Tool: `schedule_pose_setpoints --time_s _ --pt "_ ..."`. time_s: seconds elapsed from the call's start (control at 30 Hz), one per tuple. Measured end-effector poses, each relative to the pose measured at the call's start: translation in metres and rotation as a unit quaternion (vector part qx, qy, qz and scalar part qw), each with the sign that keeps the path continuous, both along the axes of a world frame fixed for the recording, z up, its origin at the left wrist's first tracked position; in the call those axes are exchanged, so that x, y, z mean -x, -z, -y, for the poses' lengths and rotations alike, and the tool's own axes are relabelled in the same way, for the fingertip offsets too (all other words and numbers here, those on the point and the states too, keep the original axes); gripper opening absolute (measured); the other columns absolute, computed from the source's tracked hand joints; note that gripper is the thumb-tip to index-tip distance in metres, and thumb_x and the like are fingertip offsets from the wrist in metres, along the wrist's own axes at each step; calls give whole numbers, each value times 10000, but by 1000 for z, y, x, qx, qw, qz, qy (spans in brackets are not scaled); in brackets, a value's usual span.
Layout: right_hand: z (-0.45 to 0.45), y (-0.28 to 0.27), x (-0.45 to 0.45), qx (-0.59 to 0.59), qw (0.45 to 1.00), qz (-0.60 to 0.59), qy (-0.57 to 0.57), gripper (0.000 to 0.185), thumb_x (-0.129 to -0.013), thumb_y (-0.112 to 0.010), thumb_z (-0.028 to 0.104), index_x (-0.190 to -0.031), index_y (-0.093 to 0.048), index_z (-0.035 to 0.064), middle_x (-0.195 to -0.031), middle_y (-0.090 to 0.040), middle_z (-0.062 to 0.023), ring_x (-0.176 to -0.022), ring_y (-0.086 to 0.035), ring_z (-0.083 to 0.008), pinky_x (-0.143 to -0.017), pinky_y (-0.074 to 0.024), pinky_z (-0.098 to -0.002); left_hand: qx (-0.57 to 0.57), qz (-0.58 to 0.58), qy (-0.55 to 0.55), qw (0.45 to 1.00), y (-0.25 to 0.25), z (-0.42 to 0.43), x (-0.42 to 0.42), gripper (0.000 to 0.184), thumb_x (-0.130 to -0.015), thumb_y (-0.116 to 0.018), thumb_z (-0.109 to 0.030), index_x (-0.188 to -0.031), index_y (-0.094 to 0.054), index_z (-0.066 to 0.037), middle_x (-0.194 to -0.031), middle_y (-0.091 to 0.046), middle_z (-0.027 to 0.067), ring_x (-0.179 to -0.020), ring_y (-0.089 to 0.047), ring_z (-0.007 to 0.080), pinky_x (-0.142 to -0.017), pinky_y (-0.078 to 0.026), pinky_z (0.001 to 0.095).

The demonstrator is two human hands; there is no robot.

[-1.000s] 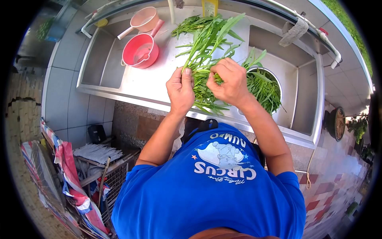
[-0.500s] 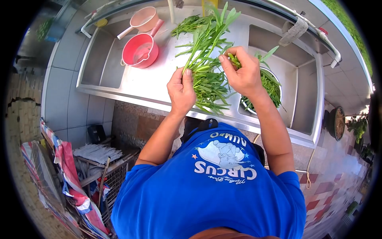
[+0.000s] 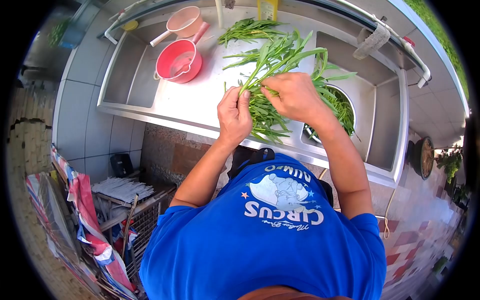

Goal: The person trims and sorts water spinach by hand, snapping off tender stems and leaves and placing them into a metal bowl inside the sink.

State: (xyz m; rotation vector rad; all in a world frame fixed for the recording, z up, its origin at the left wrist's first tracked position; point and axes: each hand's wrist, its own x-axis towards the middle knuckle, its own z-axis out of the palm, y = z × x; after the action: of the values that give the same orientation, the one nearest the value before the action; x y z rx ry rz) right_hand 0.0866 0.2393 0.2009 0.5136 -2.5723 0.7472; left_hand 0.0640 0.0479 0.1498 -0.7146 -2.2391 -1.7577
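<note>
My left hand (image 3: 235, 114) is closed round the lower stems of a bunch of long-leaved greens (image 3: 275, 59), which fans out up and to the right. Fingers pinched, my right hand (image 3: 292, 96) holds greens beside the same bunch, just right of my left hand. Beneath the hands, a pile of leafy greens (image 3: 266, 120) lies on the steel counter (image 3: 200, 107). Another pile (image 3: 247, 30) rests near the back. To the right, cut greens (image 3: 341, 107) fill a round metal bowl (image 3: 355, 116) in the right basin, partly hidden by my right forearm.
A red dipper (image 3: 178, 61) and a pink dipper (image 3: 184, 21) stand on the left of the counter. Behind are a yellow container (image 3: 267, 9) and a grey cloth (image 3: 371, 42) on a rail. A rack (image 3: 150, 220) stands at lower left.
My right hand first moved right toward the bowl with short green pieces, and is now back beside my left hand at the bunch. The bunch's leaves now lean further right.
</note>
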Motion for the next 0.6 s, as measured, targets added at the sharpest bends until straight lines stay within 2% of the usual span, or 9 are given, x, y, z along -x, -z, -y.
schedule_pose_setpoints --time_s 0.07,0.17,0.27,0.37,0.4,0.47,0.57,0.6 --pt "2 5 2 -3 1000 10 1 92 -819 -763 149 -849 -723 72 -713 -674 -129 -666 -663 -348 -561 -504 -434 0 6 -1 1000 1 0 0 124 -1031 -563 -44 -1002 -640 49 -767 -546 106 -666 -503 203 -617 -415 338" --pt "12 17 0 65 997 -18 23 84 -822 -745 114 -852 -722 39 -674 -649 -130 -595 -652 -261 -560 -493 -381 -21 52 1 998 12 0 3 167 -1052 -560 -92 -990 -644 39 -736 -547 53 -650 -485 151 -594 -399 315" --pt "26 24 -6 296 945 94 99 123 -823 -700 124 -828 -703 2 -676 -676 -132 -580 -640 -245 -571 -495 -370 -50 158 14 986 5 -2 2 221 -1073 -555 -149 -979 -651 26 -707 -535 -11 -638 -457 94 -571 -377 283" --pt "26 25 -5 419 887 155 119 159 -847 -692 112 -878 -711 -43 -669 -664 -100 -601 -578 -120 -584 -478 -311 -81 194 32 977 0 -7 2 252 -1083 -553 -186 -974 -658 15 -691 -517 -56 -632 -438 57 -559 -359 260" --pt "24 25 -5 427 883 157 116 184 -865 -691 118 -894 -713 -63 -671 -648 -64 -646 -541 -75 -589 -471 -301 -83 208 40 974 0 -10 2 244 -1080 -553 -175 -976 -658 19 -695 -523 -41 -633 -446 70 -560 -366 268" --pt "21 26 -8 419 883 168 129 180 -878 -701 113 -914 -716 -63 -677 -654 -66 -640 -542 -79 -587 -472 -303 -88 233 52 967 0 -11 3 229 -1073 -554 -155 -980 -657 27 -702 -535 -11 -635 -462 96 -564 -379 283" --pt "11 30 -10 423 880 181 114 156 -927 -706 89 -965 -724 -60 -760 -679 -32 -694 -555 -66 -621 -471 -273 -20 39 17 999 11 -17 6 186 -1053 -556 -102 -984 -651 42 -725 -557 60 -635 -497 164 -569 -399 315" --pt "7 32 -9 426 880 186 101 145 -947 -706 79 -985 -727 -59 -799 -690 -15 -722 -561 -58 -639 -471 -258 13 -43 5 999 -2 -18 6 99 -1008 -572 -19 -999 -646 48 -761 -561 130 -641 -528 256 -580 -420 355"
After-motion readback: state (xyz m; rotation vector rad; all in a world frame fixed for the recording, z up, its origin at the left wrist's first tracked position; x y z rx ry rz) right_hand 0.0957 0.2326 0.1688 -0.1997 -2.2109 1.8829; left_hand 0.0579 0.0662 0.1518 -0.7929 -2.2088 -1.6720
